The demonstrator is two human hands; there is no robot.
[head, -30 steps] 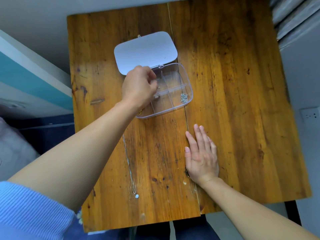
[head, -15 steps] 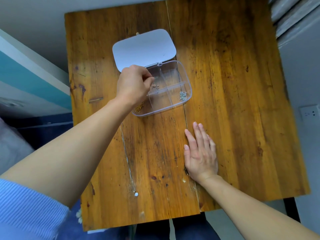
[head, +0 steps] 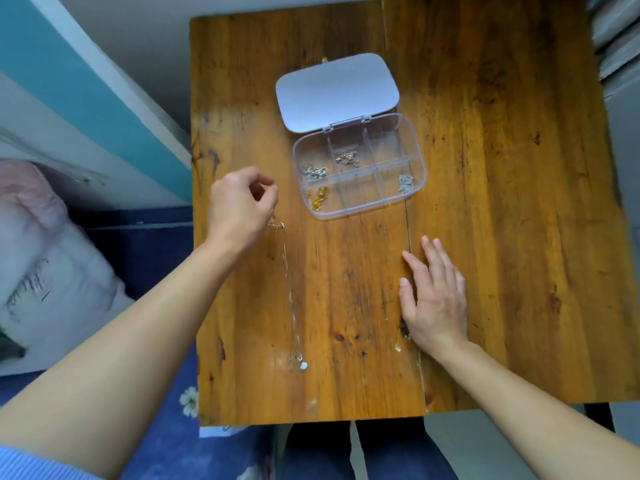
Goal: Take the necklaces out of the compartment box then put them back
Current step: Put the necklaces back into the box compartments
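Right hand [head: 434, 296]: flat on the counter [head: 502, 237], grip wide and empty, well to the right of the left grip.
Laid-out necklace [head: 291, 299]: stretched straight on the wood, pendant end nearest the body, clasp end just beside the left grip.
Left hand [head: 242, 206]: grip narrow, thumb and forefinger pinched; whether anything sits in the pinch cannot be told.
Step in hand: likely laying a chain out beside the first; best lowered slowly, kept straight, clear of the other chain to avoid tangling.
Compartment box [head: 417, 152]: beyond and right of the left grip, lid open and flat behind.
Remaining necklaces [head: 346, 158]: four small heaps, each in its own compartment; lift one at a time by the clasp.
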